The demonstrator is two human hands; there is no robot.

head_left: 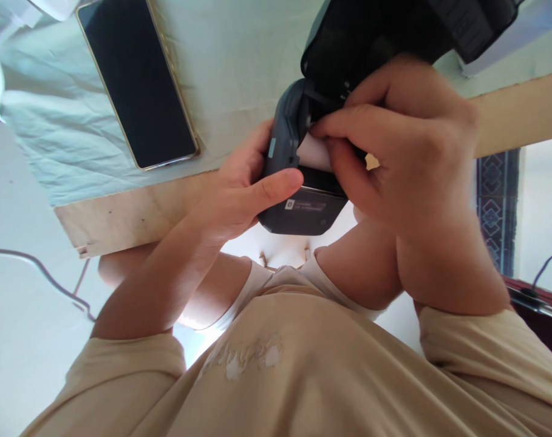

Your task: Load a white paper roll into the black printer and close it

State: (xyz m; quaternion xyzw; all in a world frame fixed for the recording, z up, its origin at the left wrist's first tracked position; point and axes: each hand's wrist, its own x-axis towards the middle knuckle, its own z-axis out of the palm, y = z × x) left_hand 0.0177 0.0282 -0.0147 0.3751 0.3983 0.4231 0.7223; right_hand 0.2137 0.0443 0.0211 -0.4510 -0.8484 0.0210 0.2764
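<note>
Head view: at one o'clock from centre, a dark device [303,213] is grasped by the left hand [243,197]; white paper [316,154] inside is pinched by the right hand [410,142]. The paper seems placed; the raised cover [371,48] is not yet closed.

The only character that comes close to being legible is a dark, rounded mark resembling a 0, set in a white square [289,204] at one end of the label [305,206] on the end face of the dark portable printer [298,223]. Beside that square, the label carries small, pale rows of print [310,206], too tiny and blurred to make out. A faint marking [462,25] shows on the printer's open black lid [371,42], likewise unreadable. Across the beige T-shirt [321,358] runs pale, script-like lettering [246,358], patchy and distorted, whose wording cannot be told.
</note>
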